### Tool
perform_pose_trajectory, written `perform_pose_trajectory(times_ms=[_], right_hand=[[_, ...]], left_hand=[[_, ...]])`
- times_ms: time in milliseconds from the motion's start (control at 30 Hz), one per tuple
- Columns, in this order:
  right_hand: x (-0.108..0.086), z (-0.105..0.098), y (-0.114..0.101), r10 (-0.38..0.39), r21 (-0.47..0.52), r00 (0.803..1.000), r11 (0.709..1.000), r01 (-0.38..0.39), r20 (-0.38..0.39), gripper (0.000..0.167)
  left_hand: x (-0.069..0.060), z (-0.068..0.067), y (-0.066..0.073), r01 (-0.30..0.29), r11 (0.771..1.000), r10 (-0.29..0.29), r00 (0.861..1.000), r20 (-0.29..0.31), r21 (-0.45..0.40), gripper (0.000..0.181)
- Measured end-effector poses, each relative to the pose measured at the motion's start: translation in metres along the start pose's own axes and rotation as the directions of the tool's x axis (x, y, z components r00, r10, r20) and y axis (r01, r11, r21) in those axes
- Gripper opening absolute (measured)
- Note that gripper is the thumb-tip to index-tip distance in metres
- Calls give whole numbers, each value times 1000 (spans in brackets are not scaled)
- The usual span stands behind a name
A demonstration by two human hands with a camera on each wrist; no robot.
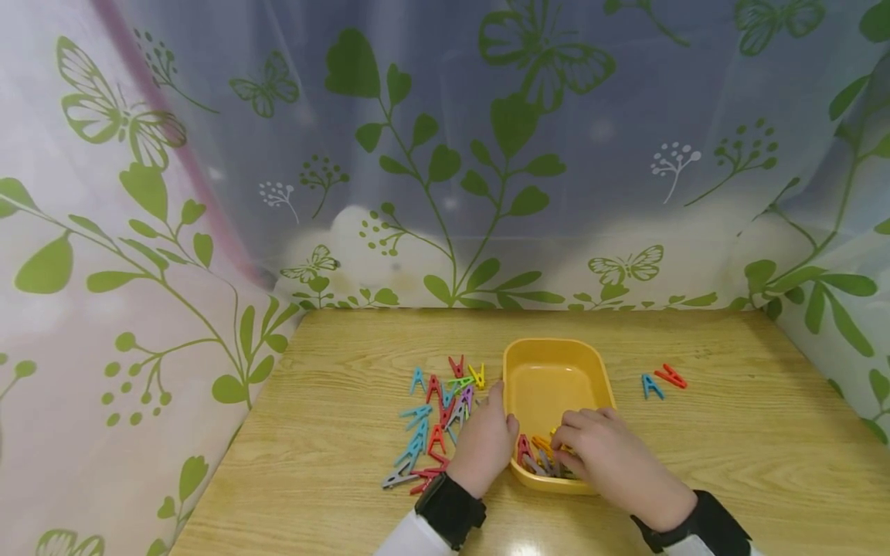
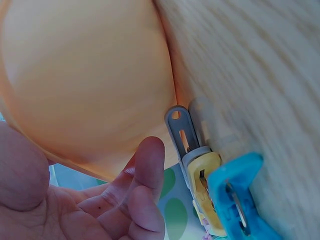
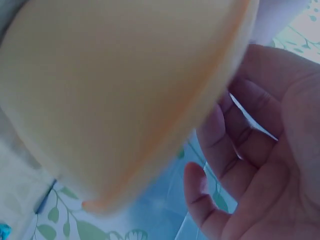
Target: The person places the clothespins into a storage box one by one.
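Observation:
Colourful clothespins (image 1: 436, 439) lie on the table left of a yellow basin (image 1: 556, 349). My left hand (image 1: 484, 442) holds the basin's left wall, with the thumb at the rim and the fingers outside; the left wrist view shows the fingers (image 2: 150, 160) against the outer wall (image 2: 95, 75). My right hand (image 1: 619, 463) reaches over the right rim, its curled fingertips among several clothespins (image 1: 526, 454) at the basin's near end. Yellow pieces show by those fingertips, but whether they pinch one is hidden. In the right wrist view the basin wall (image 3: 110, 90) hides the tips of the right hand (image 3: 260, 150).
A blue clothespin (image 1: 651, 387) and a red one (image 1: 670, 376) lie on the wooden table (image 1: 751, 432) right of the basin. Behind the table hangs a curtain (image 1: 445, 154) with green leaves and butterflies; curtains also stand at both sides.

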State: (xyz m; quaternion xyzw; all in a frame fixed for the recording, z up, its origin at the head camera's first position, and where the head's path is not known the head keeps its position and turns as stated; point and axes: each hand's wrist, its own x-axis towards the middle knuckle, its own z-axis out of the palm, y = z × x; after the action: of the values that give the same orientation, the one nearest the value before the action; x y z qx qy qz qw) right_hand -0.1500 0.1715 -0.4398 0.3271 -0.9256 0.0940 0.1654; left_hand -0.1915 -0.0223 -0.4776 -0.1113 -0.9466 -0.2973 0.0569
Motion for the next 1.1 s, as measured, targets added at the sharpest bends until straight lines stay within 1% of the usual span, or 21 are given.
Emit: perform_pose_trajectory(times_ms=[133, 267, 433, 567, 633, 700, 767, 833, 900, 967, 1100], right_hand=[[1, -8, 9, 80, -38, 996, 996, -81, -39, 18], [1, -18, 25, 140, -55, 984, 988, -147, -106, 15], [-2, -26, 55, 192, -52, 963, 977, -206, -191, 12], [-5, -25, 82, 233, -60, 946, 966, -253, -227, 12], [-7, -21, 95, 256, -63, 939, 959, -277, -227, 13], [-10, -18, 107, 297, -59, 933, 947, -314, -201, 14], [-13, -15, 118, 350, -49, 924, 931, -361, -155, 16], [-16, -12, 127, 411, -50, 907, 908, -416, -89, 21], [-20, -9, 134, 455, -55, 890, 888, -456, -35, 25], [-24, -6, 140, 487, -71, 873, 872, -485, 10, 29], [-28, -1, 150, 514, -97, 855, 856, -507, 67, 25]], left_hand=[[0, -1, 1, 0, 1000, 0, 1000, 4, -7, 53], [0, -1, 1, 1, 1000, -1, 1000, 9, -11, 53], [0, 0, 1, 11, 1000, -11, 1000, 17, -15, 53], [0, 1, 0, 12, 1000, -12, 1000, 11, -11, 54], [-1, 1, 0, 9, 1000, -9, 1000, 8, -13, 54], [-1, 1, -1, 11, 1000, -10, 1000, 9, -14, 54], [-1, 1, -2, 10, 1000, -10, 1000, 10, -12, 53], [-1, 1, -2, 9, 1000, -9, 1000, 11, -10, 53], [0, 1, -2, 6, 1000, -6, 1000, 11, -4, 53], [0, 1, -2, 4, 1000, -4, 1000, 11, 0, 53], [0, 0, -2, 5, 1000, -5, 1000, 10, -3, 53]])
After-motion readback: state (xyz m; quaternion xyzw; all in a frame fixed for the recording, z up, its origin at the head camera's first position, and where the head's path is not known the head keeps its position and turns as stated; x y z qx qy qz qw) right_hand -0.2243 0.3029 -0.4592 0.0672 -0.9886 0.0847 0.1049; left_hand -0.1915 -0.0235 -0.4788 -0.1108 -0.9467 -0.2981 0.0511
